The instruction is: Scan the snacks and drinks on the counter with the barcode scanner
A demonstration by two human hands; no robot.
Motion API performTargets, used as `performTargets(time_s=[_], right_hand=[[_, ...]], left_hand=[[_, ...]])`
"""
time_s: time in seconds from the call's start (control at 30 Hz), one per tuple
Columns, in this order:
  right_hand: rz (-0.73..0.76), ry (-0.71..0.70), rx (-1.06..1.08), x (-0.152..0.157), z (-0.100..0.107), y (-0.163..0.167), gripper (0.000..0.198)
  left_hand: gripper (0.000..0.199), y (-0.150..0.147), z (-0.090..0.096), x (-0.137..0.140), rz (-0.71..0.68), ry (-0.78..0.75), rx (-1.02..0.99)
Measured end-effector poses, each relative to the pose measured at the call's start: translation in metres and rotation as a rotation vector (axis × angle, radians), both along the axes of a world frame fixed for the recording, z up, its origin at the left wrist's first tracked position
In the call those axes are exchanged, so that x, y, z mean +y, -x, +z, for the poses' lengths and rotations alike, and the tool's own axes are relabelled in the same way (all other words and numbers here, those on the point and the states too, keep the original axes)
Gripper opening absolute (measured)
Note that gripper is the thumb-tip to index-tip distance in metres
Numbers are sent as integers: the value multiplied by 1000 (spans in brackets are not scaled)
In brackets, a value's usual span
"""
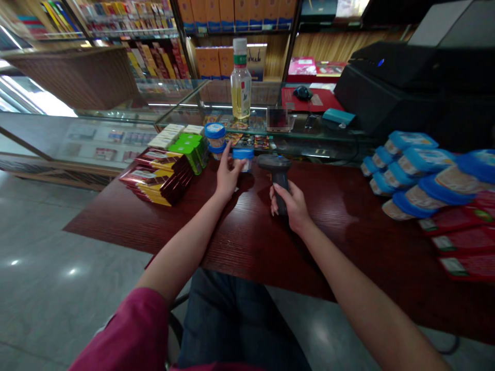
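Head view, centre: left fingers (pixel 226 153) are hanging part-open beside a probably light, stiff tub (pixel 243 153), best side-gripped; right fingers (pixel 273 195) are clasping a scanner (pixel 275 163).

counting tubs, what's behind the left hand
Behind the left hand show two stacked blue-lidded tubs and a single tub. The hand partly covers the single tub and lower stacked one; what lies hidden there can't be seen.

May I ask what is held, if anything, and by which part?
Right hand: black pistol-shaped scanner, by its handle. Left hand: at a blue-lidded tub, hold unclear.
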State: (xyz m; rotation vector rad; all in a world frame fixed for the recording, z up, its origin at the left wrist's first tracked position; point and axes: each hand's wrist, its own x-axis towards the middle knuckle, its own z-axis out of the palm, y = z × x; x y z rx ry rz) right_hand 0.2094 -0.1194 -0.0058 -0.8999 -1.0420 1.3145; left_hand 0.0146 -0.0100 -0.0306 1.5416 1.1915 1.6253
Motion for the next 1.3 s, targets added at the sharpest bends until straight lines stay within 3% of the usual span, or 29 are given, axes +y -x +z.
performTargets(time_s=[0.17,0.3,0.4,0.53,0.67,0.87,1.03,1.2,1.3], right_hand=[[-31,24,40,2,0,-2,46],[-39,23,61,1,0,-2,47],[-34,17,54,0,-1,-2,47],[-33,22,56,1,-2,-3,47],[-36,42,69,2,-3,-5,47],[-48,34,74,2,-3,-3,45],[-201,-96,88,-9,5,-6,35],[-342,-142,94,-45,11,-42,36],[-399,-169,83,-81,9,-82,40]], left_hand=[[55,47,15,-22,125,-139,333],[54,76,18,-37,244,-65,505],[48,82,21,-48,295,-20,605],[40,76,29,-60,410,-80,792],[36,71,35,-60,360,-90,915],[38,77,28,-43,389,-109,899],[37,77,27,-36,373,-129,828],[45,55,36,-55,377,-176,863],[44,14,41,-71,217,-263,930]])
